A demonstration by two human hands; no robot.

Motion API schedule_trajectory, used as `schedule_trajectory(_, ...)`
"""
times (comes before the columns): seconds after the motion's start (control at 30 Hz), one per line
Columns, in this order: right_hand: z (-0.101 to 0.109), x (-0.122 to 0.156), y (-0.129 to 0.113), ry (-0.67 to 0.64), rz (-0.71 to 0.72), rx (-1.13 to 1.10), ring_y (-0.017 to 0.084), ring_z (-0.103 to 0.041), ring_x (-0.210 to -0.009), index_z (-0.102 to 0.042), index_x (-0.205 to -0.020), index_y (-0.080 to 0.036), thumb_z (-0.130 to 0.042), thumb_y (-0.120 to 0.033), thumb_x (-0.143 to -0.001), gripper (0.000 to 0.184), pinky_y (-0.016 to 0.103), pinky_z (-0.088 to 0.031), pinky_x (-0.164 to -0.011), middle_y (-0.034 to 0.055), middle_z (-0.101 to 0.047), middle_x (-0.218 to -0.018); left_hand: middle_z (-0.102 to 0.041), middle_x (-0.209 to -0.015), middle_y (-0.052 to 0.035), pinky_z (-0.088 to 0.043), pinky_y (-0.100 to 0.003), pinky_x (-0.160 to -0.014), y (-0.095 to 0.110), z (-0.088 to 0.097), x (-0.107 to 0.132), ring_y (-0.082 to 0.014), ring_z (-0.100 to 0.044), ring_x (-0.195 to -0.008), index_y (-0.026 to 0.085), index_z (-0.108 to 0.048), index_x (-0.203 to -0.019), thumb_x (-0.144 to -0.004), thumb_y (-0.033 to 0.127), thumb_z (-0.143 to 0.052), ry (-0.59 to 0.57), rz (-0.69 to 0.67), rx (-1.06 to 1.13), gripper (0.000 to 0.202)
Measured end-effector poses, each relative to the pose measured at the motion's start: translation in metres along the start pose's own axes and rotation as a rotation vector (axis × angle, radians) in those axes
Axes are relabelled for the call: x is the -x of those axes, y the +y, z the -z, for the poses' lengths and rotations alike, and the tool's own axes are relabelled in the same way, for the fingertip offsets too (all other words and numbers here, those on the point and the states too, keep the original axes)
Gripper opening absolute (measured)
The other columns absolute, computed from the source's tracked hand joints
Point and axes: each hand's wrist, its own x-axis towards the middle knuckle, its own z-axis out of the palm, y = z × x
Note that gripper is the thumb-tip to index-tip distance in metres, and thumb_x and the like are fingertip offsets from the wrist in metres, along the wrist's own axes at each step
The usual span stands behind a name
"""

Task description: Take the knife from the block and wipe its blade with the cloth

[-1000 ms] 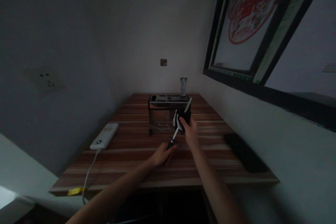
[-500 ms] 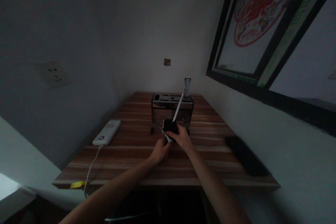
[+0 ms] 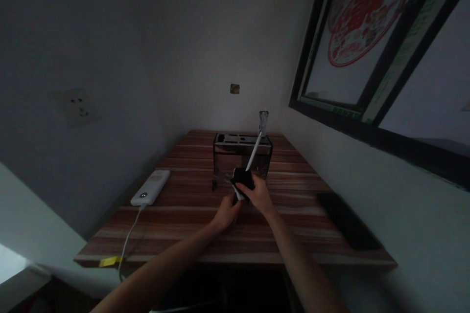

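1. Bent forward over a striped brown tabletop [image 3: 198,217], both forearms reaching in from the near edge.
2. Fingers of the left grip [image 3: 225,211] wrapped closely about a dark handle [image 3: 235,199], mostly hidden behind the thumb.
3. In the right grip [image 3: 259,193], pinched between thumb and fingers, a black cloth [image 3: 241,176] with a white patch low on one side.
4. Above the cloth, a slim white rod [image 3: 254,152], tilted up and to the right, its lower stretch covered; cannot tell how tightly the cloth presses on it.
5. Behind the rod, a see-through rack [image 3: 231,139] with dark edges and slots along its top.
6. At the rack's right end, a shiny clear cylinder [image 3: 263,120], upright, overlapped in view by the rod's tip; cannot tell whether touching.
7. To the left on the tabletop, a white box-shaped device [image 3: 152,188], with a pale cable [image 3: 127,239] running over the near edge, just beside a yellow strip [image 3: 110,261].
8. Near the right edge, well apart from both grips, a flat black slab [image 3: 347,220].
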Motion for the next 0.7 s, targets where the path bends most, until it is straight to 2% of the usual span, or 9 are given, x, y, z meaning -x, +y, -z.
schedule_trajectory(0.33, 0.009, -0.007, 0.001, 0.178, 0.007, -0.054, 0.018, -0.062, -0.068, -0.068, -0.088, -0.017, -0.071, -0.034, -0.068, 0.026, 0.027, -0.049, -0.062, 0.0027, -0.070, -0.077, -0.044, -0.044, 0.0068, -0.028, -0.018, -0.041, 0.000, 0.000, -0.003, -0.0078, -0.041, -0.042, 0.016, -0.049, -0.066, -0.076, 0.028, -0.052, 0.003, -0.008, -0.062, 0.016)
schedule_trajectory(0.5, 0.020, -0.019, 0.006, 0.293, -0.004, -0.077, 0.015, -0.058, -0.060, -0.067, -0.080, -0.015, -0.069, -0.039, -0.069, 0.026, 0.024, -0.045, -0.054, 0.0008, -0.067, -0.068, -0.041, -0.043, 0.0070, -0.026, -0.019, -0.040, 0.002, -0.002, -0.001, -0.0081, -0.039, -0.041, 0.017, -0.049, -0.066, -0.078, 0.036, -0.051, -0.028, 0.012, -0.089, 0.023)
schedule_trajectory(0.7, 0.028, -0.035, -0.001, 0.350, 0.037, -0.076, 0.013, -0.052, -0.056, -0.066, -0.072, -0.014, -0.070, -0.039, -0.068, 0.025, 0.022, -0.041, -0.052, -0.0011, -0.062, -0.061, -0.038, -0.041, 0.0076, -0.025, -0.019, -0.038, 0.002, -0.001, -0.002, -0.0079, -0.037, -0.039, 0.017, -0.048, -0.064, -0.077, 0.042, -0.053, -0.049, 0.047, -0.114, 0.029)
